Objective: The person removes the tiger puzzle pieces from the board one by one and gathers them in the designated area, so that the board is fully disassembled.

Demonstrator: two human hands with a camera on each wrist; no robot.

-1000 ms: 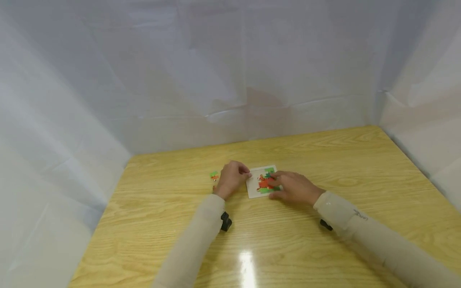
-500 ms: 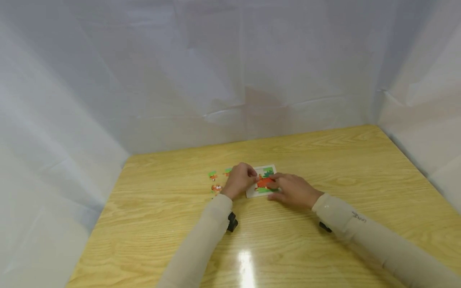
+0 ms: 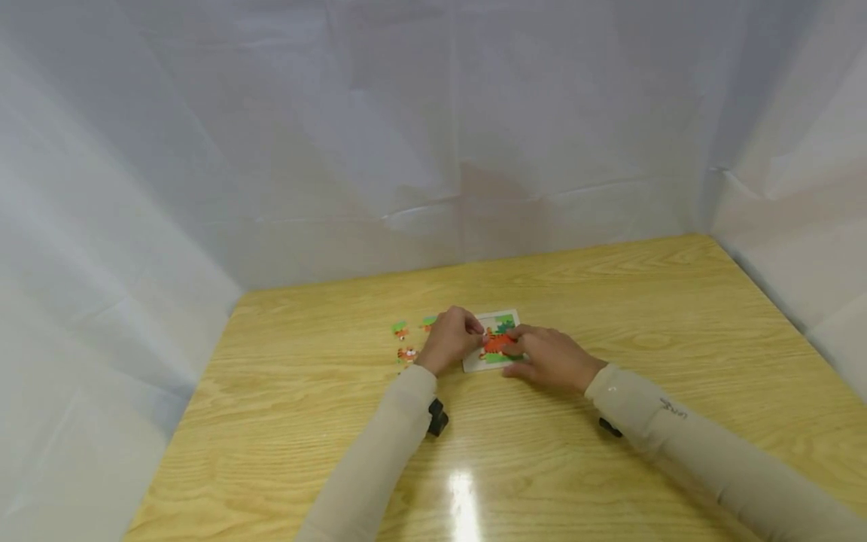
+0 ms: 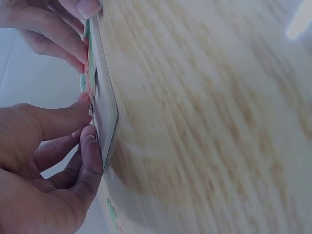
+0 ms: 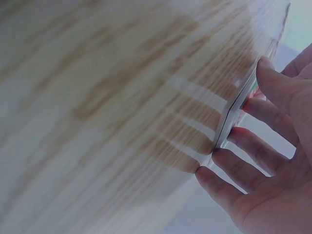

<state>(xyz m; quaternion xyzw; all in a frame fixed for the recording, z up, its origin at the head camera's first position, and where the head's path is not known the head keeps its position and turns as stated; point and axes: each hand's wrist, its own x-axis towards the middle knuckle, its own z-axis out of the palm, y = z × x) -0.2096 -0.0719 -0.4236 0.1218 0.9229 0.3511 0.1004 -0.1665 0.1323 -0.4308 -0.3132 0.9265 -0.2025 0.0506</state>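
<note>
A small square jigsaw board (image 3: 474,368) with a pale rim lies on the table, partly filled with an orange, tiger-like figure on green (image 3: 497,345). My left hand (image 3: 450,342) is over the board's left side, pinching a small puzzle piece (image 4: 91,111) between thumb and fingers, close against the filled part. Most of that piece is hidden by the fingertips. From the right, my right hand (image 3: 554,357) rests on the board with fingers spread. Its thumb is at the near edge, and its other fingertips touch the picture and the right side.
Left of the left hand lie loose puzzle pieces: a green and orange one (image 3: 400,330), another (image 3: 429,323) partly behind the hand, and one with the tiger's face (image 3: 407,354). White sheeting (image 3: 339,150) rises behind the wooden table (image 3: 305,421) and along its sides.
My left hand has moved slightly right, farther over the board, uncovering more of the loose pieces; it has held still over the last half second. The right hand has barely moved.
</note>
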